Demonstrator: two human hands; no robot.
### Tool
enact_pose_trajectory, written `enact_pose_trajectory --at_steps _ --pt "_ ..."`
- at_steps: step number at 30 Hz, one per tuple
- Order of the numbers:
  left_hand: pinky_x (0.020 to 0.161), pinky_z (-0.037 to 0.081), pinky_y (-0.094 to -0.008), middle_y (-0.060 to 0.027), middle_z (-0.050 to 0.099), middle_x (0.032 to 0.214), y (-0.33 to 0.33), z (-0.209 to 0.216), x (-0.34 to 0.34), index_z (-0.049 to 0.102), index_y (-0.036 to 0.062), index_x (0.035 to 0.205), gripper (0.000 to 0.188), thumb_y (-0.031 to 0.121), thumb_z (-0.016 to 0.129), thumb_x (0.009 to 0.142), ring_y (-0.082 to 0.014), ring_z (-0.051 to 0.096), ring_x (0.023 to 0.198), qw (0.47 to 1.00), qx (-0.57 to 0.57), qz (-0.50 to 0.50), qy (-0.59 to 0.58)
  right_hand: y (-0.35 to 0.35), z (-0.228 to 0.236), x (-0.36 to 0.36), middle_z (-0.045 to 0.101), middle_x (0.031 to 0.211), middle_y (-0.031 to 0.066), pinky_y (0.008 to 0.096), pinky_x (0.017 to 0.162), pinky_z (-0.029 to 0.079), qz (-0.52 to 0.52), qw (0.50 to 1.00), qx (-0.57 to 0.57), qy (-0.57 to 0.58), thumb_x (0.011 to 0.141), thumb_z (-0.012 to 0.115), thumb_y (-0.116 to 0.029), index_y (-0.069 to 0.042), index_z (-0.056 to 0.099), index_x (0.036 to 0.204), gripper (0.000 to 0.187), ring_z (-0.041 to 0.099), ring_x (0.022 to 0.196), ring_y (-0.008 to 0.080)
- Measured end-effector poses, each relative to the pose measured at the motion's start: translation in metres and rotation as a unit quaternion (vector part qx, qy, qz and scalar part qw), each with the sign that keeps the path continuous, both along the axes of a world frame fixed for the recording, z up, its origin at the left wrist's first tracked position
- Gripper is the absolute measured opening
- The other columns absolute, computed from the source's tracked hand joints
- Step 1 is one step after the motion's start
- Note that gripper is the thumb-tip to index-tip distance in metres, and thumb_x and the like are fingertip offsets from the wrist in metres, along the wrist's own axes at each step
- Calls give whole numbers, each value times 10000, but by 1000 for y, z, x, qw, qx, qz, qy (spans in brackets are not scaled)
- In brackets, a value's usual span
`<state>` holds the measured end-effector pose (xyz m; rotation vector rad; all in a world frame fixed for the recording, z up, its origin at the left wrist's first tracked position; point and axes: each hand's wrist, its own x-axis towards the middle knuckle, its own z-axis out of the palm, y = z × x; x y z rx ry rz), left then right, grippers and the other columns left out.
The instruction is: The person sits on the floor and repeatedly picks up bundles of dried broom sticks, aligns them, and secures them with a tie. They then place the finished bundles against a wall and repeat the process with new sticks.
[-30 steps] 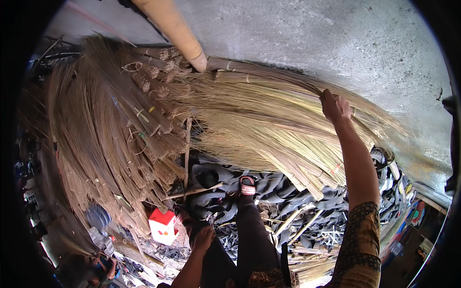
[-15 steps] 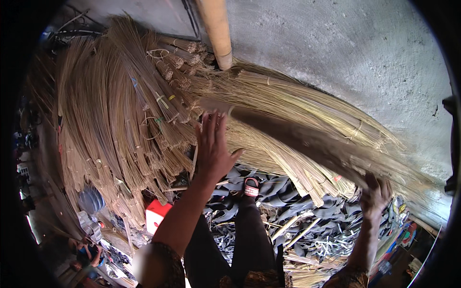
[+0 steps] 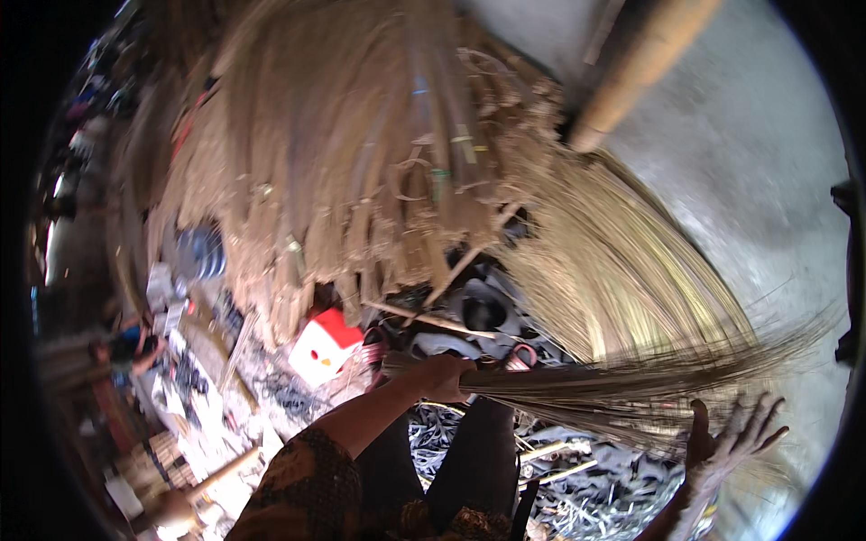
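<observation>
Two hands on one loose sheaf of thin, straw-coloured broom fibres point(image 3: 631, 383), lifted level across the person's front. Half a second ago the left hand was spread flat on the heaped straw and the right was low by the fibre tips; now the left hand point(image 3: 442, 374) is clenched round the butt end, and the sheaf has come away from the big fan of pale fibres point(image 3: 622, 270) lying on the grey concrete floor point(image 3: 749, 162). My reading: a portion has been separated out and is being gathered into a bundle. The right hand point(image 3: 735, 437) is wide open, fingers splayed, palm under the feathery tips, touching or just below them; motion blur stops me saying which. Hands well apart, one at each end. Behind the sheaf, tied bundles of brown straw stalks point(image 3: 361, 180) are heaped high. A thick bamboo pole point(image 3: 645, 68) slants above. A small red-and-white box point(image 3: 325, 347) sits near the left elbow, among dark scraps on the floor.
</observation>
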<state>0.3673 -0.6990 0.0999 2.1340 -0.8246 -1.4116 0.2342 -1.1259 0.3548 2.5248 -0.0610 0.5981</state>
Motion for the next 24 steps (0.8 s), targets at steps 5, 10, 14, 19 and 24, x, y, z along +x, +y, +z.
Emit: enact_pose_trajectory --at_steps 5,10,14,19,24 --pt "863 580 -469 -157 756 1009 121 32 15 691 128 1175 547 452 821 754 -350 740 972 969 43 233 -73 50 -40 34 324 1623 256 592 1217 286 -82 954 280 -70 1018 612 -479 -62 294 1605 787 355 1489 433" --pt "783 591 -422 -171 755 961 219 57 89 679 66 1127 522 399 846 761 -303 747 887 862 85 454 -211 106 -90 46 326 1632 220 563 1220 289 -97 863 497 -1 1027 612 -298 -56 270 1615 722 383 1482 387" --pt "676 565 -380 -114 741 822 280 68 207 678 46 1066 451 356 863 795 -201 709 709 783 152 501 -336 134 -117 38 378 1581 236 540 1187 341 -111 826 543 103 994 637 -232 -30 280 1602 733 430 1430 418" --pt "1162 373 -502 -335 433 1507 305 79 306 260 5 1594 1229 616 872 720 -444 441 1400 672 187 477 -535 131 -161 11 428 1548 252 519 1191 328 -137 793 563 187 977 657 -231 -6 340 1564 704 395 1442 441" --pt "1178 356 -435 -198 517 1527 242 4 257 525 -14 1465 685 509 582 1025 -301 471 1430 855 35 383 -347 93 -241 -53 480 1477 267 510 1058 473 -250 730 603 201 932 698 -282 -5 419 1503 694 545 1280 478"
